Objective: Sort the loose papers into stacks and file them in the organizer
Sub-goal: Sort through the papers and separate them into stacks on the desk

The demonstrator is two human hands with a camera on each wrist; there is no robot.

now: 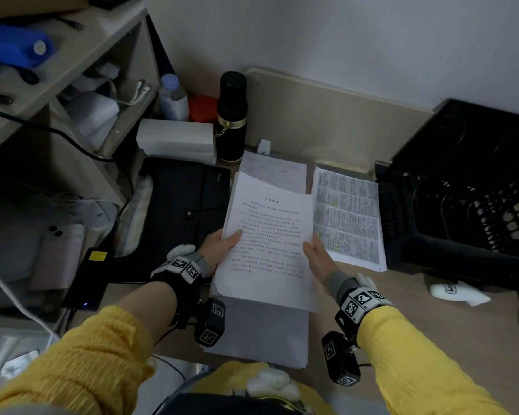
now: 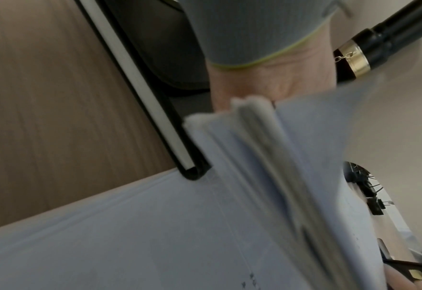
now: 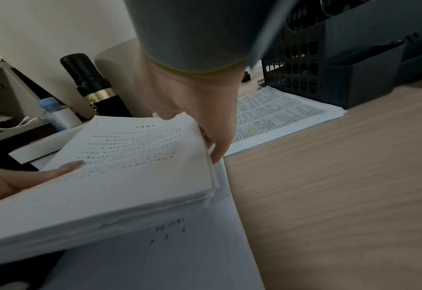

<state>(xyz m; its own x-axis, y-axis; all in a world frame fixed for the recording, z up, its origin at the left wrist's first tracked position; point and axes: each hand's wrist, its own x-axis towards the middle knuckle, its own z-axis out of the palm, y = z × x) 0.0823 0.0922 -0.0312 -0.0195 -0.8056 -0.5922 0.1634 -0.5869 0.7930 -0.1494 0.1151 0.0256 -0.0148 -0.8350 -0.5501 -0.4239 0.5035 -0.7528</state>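
- Left hand (image 1: 219, 245) and right hand (image 1: 318, 259) both grasping sheaf (image 1: 267, 235), frame centre, above stack (image 1: 261, 333) on desk (image 1: 432, 310).
- Sheaf text printed, too blurred to read.
- Organizer (image 1: 462, 181) at right.

Thick stack of white printed sheets (image 1: 267, 235) is being held tilted above flat white pages (image 1: 261, 333); black perforated plastic organizer (image 1: 450, 187) is standing rightward.

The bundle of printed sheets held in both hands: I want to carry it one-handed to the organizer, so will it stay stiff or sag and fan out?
The bundle of printed sheets probably sags: it already curves between the left hand and right hand. Its edges look loose and uneven in the wrist views, with no clip visible, so sheets may fan or slip. Two hands seem safer.
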